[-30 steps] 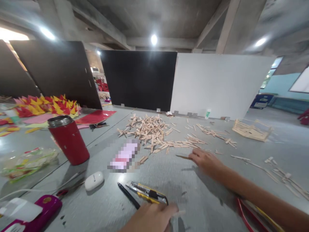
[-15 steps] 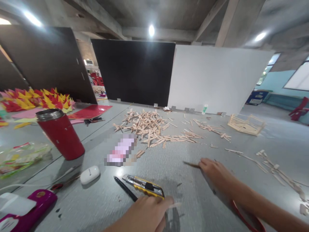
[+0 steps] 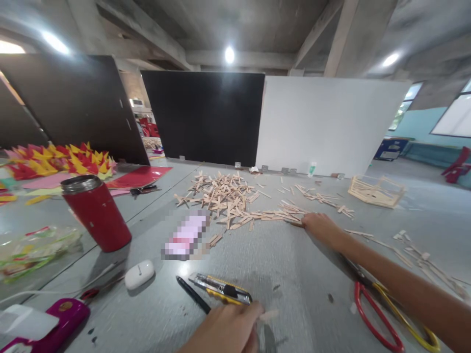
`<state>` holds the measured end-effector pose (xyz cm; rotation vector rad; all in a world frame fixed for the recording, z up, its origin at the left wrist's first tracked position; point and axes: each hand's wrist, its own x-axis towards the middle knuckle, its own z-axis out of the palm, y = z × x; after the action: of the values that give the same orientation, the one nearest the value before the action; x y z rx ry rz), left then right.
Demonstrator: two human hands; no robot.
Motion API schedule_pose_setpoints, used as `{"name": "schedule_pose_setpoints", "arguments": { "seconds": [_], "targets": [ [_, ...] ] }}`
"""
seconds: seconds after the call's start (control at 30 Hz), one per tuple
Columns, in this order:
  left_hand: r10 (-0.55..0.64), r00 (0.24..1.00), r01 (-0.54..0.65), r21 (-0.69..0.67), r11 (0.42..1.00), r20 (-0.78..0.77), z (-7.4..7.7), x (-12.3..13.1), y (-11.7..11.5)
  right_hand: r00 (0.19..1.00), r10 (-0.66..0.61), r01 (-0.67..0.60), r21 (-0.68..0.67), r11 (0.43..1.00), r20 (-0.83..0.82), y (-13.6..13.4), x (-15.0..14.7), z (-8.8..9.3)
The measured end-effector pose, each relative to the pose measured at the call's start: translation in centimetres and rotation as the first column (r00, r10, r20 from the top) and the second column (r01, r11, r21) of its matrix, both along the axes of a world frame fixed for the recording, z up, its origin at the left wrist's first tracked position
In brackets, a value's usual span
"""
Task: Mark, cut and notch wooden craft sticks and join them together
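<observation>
My left hand (image 3: 228, 329) is at the bottom edge of the grey table (image 3: 294, 274), its fingers pinched on a small pale wooden piece (image 3: 269, 315). A yellow utility knife (image 3: 222, 289) and a black pen (image 3: 193, 294) lie just beyond it. My right hand (image 3: 322, 226) reaches across the table with its fingers closed on a thin wooden stick (image 3: 295, 223). The stick's tip touches a row of sticks (image 3: 274, 214) at the edge of a large stick pile (image 3: 222, 192).
A red tumbler (image 3: 95, 213), a white oval device (image 3: 139, 273), a plastic bag (image 3: 33, 245) and a magenta case (image 3: 55, 318) are on the left. Red-and-yellow scissors (image 3: 386, 314) lie under my right forearm. A stick-built frame (image 3: 375, 191) and loose sticks are at the far right.
My right hand has moved away from me with the stick, from the bare table to the edge of the stick pile. The scissors have come into view. My left hand has stayed put.
</observation>
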<state>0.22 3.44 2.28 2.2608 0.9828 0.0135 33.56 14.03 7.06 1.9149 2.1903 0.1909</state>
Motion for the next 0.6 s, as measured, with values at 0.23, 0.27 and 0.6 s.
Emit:
{"name": "schedule_pose_setpoints", "arguments": {
  "seconds": [0.23, 0.27, 0.6],
  "targets": [
    [0.244, 0.863, -0.012, -0.464, 0.886, 0.443, 3.9, -0.7, -1.0, 0.983, 0.034, -0.047, -0.07, 0.996, -0.179, -4.8, -2.2, 1.1],
    [0.268, 0.841, 0.003, -0.5, 0.866, 0.47, 4.1, -0.7, -1.2, 0.978, 0.038, -0.051, -0.058, 0.997, -0.204, -5.6, -2.4, 1.1],
    [0.386, 0.794, -0.01, -0.624, 0.781, 0.47, 4.8, -0.6, -2.1, 0.848, 0.307, -0.236, 0.21, 0.949, -0.432, -13.8, -6.3, 1.1]
  ]
}}
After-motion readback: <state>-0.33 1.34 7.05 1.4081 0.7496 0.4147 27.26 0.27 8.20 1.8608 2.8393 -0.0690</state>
